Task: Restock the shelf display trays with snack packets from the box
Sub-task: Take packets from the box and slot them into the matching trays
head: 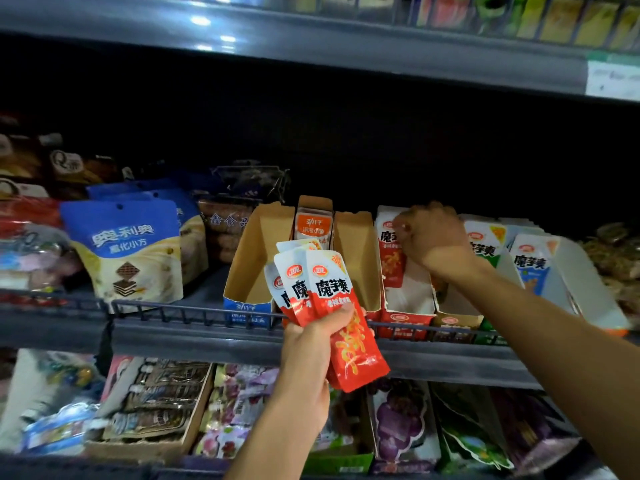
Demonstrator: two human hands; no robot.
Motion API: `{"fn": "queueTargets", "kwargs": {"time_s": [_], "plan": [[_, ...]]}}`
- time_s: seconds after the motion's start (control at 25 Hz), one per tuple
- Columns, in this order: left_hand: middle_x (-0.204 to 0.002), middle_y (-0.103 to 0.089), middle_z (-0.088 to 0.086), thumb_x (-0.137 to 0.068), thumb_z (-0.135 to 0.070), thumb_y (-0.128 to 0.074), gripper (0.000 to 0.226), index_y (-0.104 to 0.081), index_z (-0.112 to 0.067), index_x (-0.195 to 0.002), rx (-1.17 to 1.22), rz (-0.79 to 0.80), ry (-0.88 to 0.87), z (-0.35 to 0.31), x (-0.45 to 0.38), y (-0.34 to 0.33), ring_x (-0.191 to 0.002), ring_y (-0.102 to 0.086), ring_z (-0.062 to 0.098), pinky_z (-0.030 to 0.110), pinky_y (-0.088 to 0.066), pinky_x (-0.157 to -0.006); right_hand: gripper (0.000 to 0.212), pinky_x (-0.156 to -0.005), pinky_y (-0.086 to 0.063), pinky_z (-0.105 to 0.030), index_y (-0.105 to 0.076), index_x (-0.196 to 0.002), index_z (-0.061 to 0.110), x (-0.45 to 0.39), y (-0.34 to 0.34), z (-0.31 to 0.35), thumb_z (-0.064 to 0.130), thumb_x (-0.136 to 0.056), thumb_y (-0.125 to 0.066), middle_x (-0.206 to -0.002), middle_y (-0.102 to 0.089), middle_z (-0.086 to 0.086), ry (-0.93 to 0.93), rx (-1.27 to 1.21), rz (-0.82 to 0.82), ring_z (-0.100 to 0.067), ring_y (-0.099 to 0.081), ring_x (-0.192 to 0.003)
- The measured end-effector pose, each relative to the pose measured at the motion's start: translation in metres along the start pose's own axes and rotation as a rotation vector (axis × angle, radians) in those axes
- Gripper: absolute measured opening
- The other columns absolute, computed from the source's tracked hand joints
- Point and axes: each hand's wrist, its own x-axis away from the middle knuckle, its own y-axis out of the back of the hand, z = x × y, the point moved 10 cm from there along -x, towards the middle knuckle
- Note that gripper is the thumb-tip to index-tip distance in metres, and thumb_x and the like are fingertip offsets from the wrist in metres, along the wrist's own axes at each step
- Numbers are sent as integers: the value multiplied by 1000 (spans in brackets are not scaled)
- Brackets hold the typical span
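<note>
Several red-and-white snack packets (325,306) are fanned out in the left hand (308,344), whose thumb lies across the front packet while the fingers curl round behind the bunch, holding it in front of the shelf's wire rail (194,311). Up and to the right of that hand, the right hand (433,237) reaches into the red display tray (407,315), its fingers curled over the top edge of a packet (391,251) of the same kind standing at the tray's back (whether it truly pinches the packet or only rests on it, I cannot tell). Just behind the left hand's packets sit two open cardboard trays, a blue-fronted one (247,271) and a plain brown one (356,258), with a narrow tray of orange packets (313,223) between them. To the right of the right hand stand green (483,244) and blue packets (531,265) of the same brand in their own trays. Far to the left of both hands stand blue and cream wafer bags (128,251). Below the hands, the lower shelf holds a brown box of dark packets (159,407) and purple grape bags (403,424).
</note>
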Motion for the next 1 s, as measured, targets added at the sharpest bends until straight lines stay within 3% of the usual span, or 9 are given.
{"fn": "queueTargets", "kwargs": {"time_s": [0.08, 0.16, 0.28, 0.36, 0.52, 0.6, 0.76, 0.88, 1.0], "plan": [[-93, -78, -4, -73, -19, -83, 42, -64, -27, -109, 7, 6, -12, -3, 2, -2, -91, -73, 22, 43, -55, -84, 20, -75, -46, -31, -68, -106, 24, 20, 17, 17, 29, -97, -52, -104, -70, -3, 41, -416, 3, -18, -62, -93], [-90, -79, -5, -74, -17, -84, 36, -67, -28, -104, -17, 22, -28, -7, 5, -4, -84, -75, 18, 40, -57, -80, 23, -62, -48, -25, -66, -109, 24, 47, 26, 45, 38, -91, -62, -89, -71, 6, 54, -1077, 268, -6, -63, -72], [-90, -79, -4, -76, -19, -82, 31, -68, -27, -102, -52, 69, -42, -8, 13, -11, -82, -76, 17, 39, -58, -80, 41, -44, -45, -17, -54, -117, 18, 78, 31, 77, 16, -81, -73, -71, -72, 4, 20, -1455, 619, -3, -63, -55], [-99, -78, 0, -78, -20, -79, 34, -65, -27, -108, -31, 146, -32, -7, 17, -18, -91, -75, 21, 43, -57, -86, 41, -40, -44, -16, -48, -111, 13, 78, 29, 67, 3, -80, -73, -73, -73, -1, -86, -1482, 575, -4, -65, -52], [-108, -76, 3, -75, -25, -79, 51, -58, -28, -121, -19, 196, -12, -5, 20, -19, -99, -73, 27, 56, -54, -91, 32, -37, -40, -20, -46, -97, 14, 67, 29, 40, 10, -82, -74, -79, -75, -7, -156, -1406, 443, -6, -58, -47], [-108, -76, 5, -72, -24, -79, 52, -60, -27, -121, -2, 209, -36, -8, 19, -21, -99, -73, 28, 57, -55, -90, 29, -38, -41, -20, -50, -102, 16, 65, 27, 30, 11, -84, -73, -80, -75, -5, -160, -1367, 407, -7, -58, -51], [-107, -76, 8, -80, -20, -73, 43, -63, -21, -122, 37, 188, -112, -20, 19, -17, -94, -74, 30, 45, -61, -79, 29, -40, -42, -17, -60, -112, 12, 48, 22, -20, 5, -86, -70, -94, -70, -8, -325, -1351, 141, -3, -56, -49], [-107, -76, 11, -85, -17, -70, 41, -61, -19, -125, 44, 148, -126, -24, 15, -10, -90, -75, 32, 39, -62, -70, 25, -57, -54, -17, -59, -110, 9, 27, 35, -81, 1, -87, -67, -115, -66, -21, -398, -1397, -186, -2, -64, -69], [-106, -76, 11, -87, -17, -69, 39, -61, -19, -125, 34, 129, -131, -24, 11, -6, -90, -75, 32, 39, -60, -72, 38, -80, -53, -14, -50, -127, -5, 7, 37, -97, -2, -91, -60, -134, -55, -21, -318, -1302, -237, -5, -62, -99]]}}
